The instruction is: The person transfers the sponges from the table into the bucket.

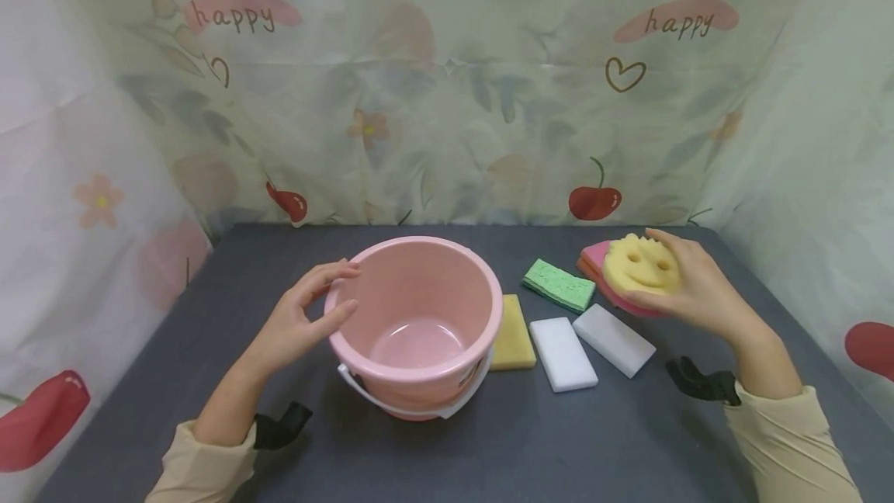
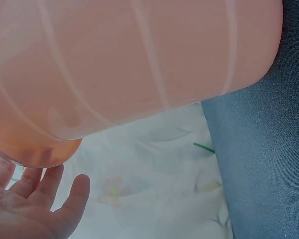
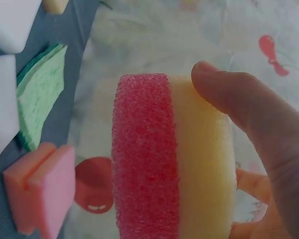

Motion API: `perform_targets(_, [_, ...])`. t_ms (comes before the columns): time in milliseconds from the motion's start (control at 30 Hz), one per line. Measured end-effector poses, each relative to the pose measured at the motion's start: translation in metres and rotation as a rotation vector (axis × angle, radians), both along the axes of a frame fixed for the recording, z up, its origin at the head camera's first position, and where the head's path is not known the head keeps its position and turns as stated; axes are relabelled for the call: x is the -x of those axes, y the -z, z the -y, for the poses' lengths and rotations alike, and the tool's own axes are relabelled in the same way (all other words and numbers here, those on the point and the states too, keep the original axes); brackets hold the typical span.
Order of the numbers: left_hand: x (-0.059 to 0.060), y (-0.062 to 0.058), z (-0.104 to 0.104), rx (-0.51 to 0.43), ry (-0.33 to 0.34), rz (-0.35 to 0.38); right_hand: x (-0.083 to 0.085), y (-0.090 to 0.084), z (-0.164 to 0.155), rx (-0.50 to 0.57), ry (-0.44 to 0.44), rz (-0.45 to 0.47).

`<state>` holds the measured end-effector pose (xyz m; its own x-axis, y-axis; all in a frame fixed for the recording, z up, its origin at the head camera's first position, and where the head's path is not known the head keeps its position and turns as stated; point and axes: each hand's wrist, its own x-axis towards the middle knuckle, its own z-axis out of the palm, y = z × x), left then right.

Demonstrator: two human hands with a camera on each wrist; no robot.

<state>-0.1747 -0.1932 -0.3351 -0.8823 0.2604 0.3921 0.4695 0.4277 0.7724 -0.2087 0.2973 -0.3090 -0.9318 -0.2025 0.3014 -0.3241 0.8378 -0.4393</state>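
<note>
A yellow smiley-face sponge (image 1: pixel 639 274) with a pink backing is pinched between the thumb and fingers of my right hand (image 1: pixel 705 286), raised above the table. In the right wrist view, its rough pink layer (image 3: pixel 145 154) shows beside the yellow one. Just behind it lies a pink-and-orange sponge (image 1: pixel 594 254), partly hidden. My left hand (image 1: pixel 300 324) is at the left rim of a pink bucket (image 1: pixel 412 390), fingertips at the edge and thumb spread apart. The bucket stands upright with its white handle (image 1: pixel 391 407) hanging down in front. Nothing lies on its visible bottom.
Right of the bucket lie a yellow sponge (image 1: pixel 513 336), partly hidden by it, a white sponge (image 1: pixel 563 354), a grey sponge (image 1: pixel 615 340) and a green sponge (image 1: pixel 559 284). The dark table (image 1: pixel 531 449) is bordered by patterned cloth (image 1: pixel 447 138) at the back and sides.
</note>
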Motion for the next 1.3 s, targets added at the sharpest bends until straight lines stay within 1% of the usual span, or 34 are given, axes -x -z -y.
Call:
perform_targets(367, [0.000,0.000,0.000,0.005,-0.004,0.006,0.000,-0.015,0.019,0.007,-0.105,-0.120])
perform_targets(700, [0.001,0.001,-0.001,-0.003,0.004,-0.007,-0.001,-0.027,0.039,0.039,-0.162,-0.128])
perform_targets(933, [0.000,0.000,-0.001,-0.004,0.002,-0.015,-0.003,-0.035,0.056,0.087,-0.191,-0.103])
perform_targets(1067, [0.000,0.000,-0.001,-0.004,0.000,-0.013,-0.006,-0.039,0.064,0.089,-0.201,-0.091])
perform_targets(1300, [0.000,0.000,-0.001,-0.004,0.000,-0.020,-0.007,-0.041,0.078,0.068,-0.240,-0.149])
